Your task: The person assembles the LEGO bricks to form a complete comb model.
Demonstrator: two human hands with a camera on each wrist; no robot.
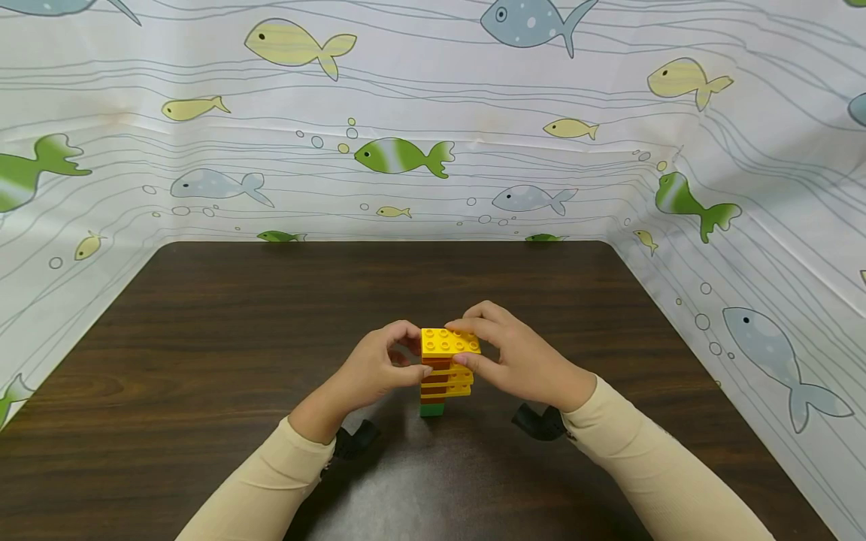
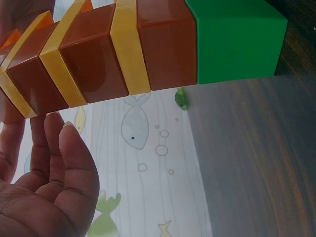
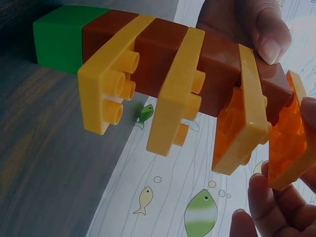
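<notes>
A tower of toy building bricks (image 2: 96, 64) stands upright on the table. Its base is a green brick (image 1: 431, 410); above it, brown bricks alternate with thin yellow plates that jut out to the right. On top lies a yellow plate (image 1: 438, 343), studs up, whose outer end my right hand (image 1: 517, 361) pinches between thumb and fingers. My left hand (image 1: 375, 368) holds the upper tower from the left, with its thumb (image 3: 272, 47) against a brown brick below the top plate. The right wrist view shows the studs of the jutting yellow plates (image 3: 91, 98).
The dark wooden table (image 1: 237, 315) carries the tower near its front middle. A white cloth with fish prints (image 1: 419, 90) rises behind the table and along both sides. Black wrist mounts (image 1: 540, 422) hang below the cuffs of both sleeves.
</notes>
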